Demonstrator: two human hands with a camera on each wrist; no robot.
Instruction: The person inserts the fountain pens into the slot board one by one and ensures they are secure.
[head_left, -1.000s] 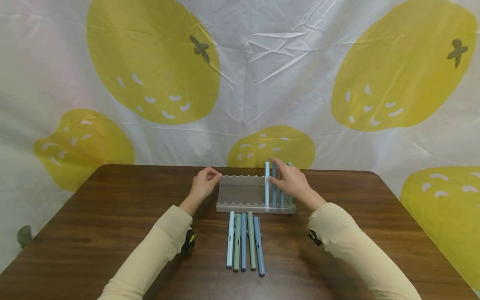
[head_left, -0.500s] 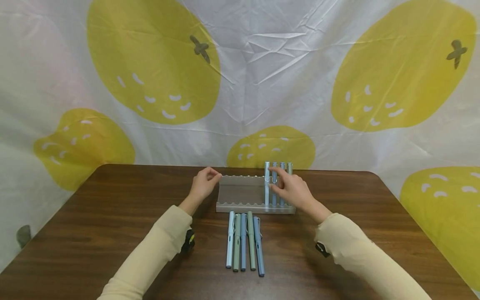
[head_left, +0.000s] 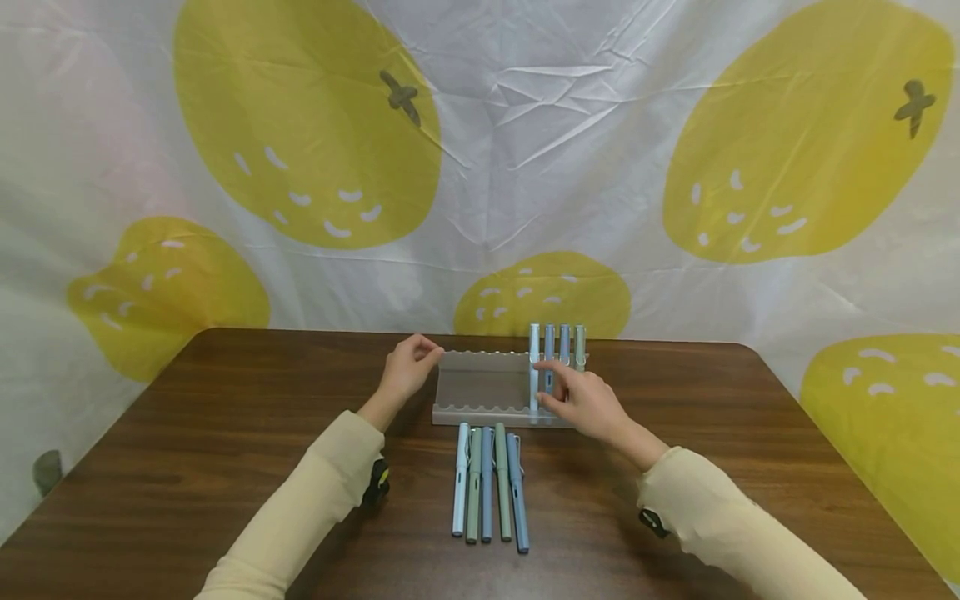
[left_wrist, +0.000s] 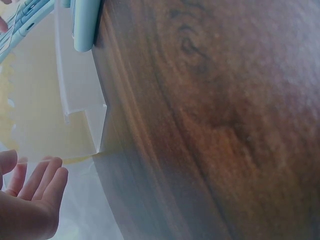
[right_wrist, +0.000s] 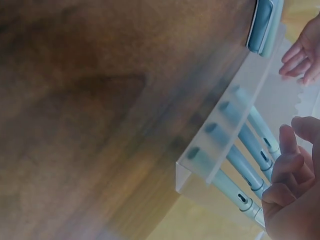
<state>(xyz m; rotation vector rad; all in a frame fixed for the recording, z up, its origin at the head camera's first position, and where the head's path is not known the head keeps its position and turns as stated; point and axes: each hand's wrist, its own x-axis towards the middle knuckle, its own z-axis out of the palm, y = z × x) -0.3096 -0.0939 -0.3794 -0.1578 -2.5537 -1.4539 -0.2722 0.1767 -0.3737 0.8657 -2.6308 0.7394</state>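
A clear pen rack (head_left: 480, 390) with scalloped edges stands near the back of the table. My left hand (head_left: 407, 367) pinches its back left corner between thumb and fingers. Several capped pens lean in the slots at the rack's right end: a pale blue pen (head_left: 534, 350), two darker blue ones and a green pen (head_left: 580, 342) outermost. Beside the pale blue pen is my right hand (head_left: 588, 402), its thumb and index finger apart and loosely bent, their tips right at the barrel. In the right wrist view the right hand (right_wrist: 295, 190) overlaps the pens' upper ends.
In front of the rack several capped pens lie side by side, including a pale blue one (head_left: 461, 479), a green one (head_left: 503, 483) and a blue one (head_left: 517, 492) at the right. A cloth with lemon prints (head_left: 487, 167) hangs behind the wooden table (head_left: 225, 467).
The right hand has slid down and toward me along the pale blue pen, from its cap to its lower barrel. Pens, rack and left hand have stayed in place.
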